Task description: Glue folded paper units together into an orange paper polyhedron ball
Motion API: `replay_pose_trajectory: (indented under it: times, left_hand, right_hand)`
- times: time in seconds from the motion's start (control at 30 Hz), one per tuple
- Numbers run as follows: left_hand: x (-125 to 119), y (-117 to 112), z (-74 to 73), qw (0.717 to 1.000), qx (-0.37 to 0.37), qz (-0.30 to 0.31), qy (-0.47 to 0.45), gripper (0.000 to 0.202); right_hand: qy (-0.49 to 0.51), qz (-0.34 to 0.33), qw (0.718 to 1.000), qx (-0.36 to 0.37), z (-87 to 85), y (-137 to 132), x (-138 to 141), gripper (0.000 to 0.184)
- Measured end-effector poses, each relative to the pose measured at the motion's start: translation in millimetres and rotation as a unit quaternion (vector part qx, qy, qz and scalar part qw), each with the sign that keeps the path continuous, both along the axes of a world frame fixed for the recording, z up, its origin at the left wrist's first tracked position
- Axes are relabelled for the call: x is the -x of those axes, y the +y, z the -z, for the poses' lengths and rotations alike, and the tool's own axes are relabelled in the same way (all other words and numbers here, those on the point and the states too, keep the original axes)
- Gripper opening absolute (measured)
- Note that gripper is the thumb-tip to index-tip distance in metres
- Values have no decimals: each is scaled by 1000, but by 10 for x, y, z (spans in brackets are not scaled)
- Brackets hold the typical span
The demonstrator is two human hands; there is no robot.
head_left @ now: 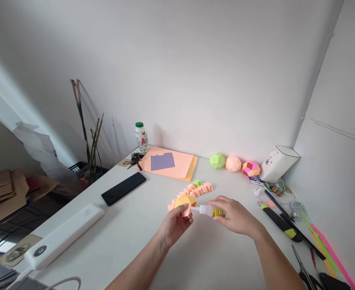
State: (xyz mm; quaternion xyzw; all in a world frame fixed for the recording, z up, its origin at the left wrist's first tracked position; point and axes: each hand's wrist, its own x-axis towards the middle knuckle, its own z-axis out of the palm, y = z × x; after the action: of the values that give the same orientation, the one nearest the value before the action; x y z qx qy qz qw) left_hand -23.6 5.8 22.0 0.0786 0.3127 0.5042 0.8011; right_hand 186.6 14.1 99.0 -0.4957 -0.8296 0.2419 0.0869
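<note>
My left hand [177, 223] is closed on a folded paper model [186, 200], yellow on top with a peach piece at its near side. In my right hand [233, 215] lies a small glue bottle [209, 210], tipped sideways, its white nozzle pointing left. The nozzle tip is at the peach part of the model; whether it touches I cannot tell. Just behind the model, several folded peach paper pieces [207, 187] stand in rows, with a green piece [197, 183] among them. My fingers hide part of the model's underside.
Three paper balls, green [217, 161], peach [233, 164] and multicoloured [251, 169], sit by the wall near a white box [278, 164]. A cutter [280, 222] and scissors [306, 272] lie right. Leftward are a phone [123, 188], a white lamp-like bar [64, 235], paper sheets [185, 167] and a bottle [141, 137].
</note>
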Motion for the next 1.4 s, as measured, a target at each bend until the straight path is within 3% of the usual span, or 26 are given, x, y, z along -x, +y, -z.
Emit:
replay_pose_trajectory:
  times: [0.97, 1.4]
  left_hand:
    - [1, 3, 19, 1000, -6, -1, 1, 5]
    - [-3, 10, 17, 1000, 11, -7, 7, 4]
  right_hand:
    - [0, 4, 1000, -11, -9, -17, 5, 38]
    - [-12, -26, 1000, -3, -15, -38, 22, 37]
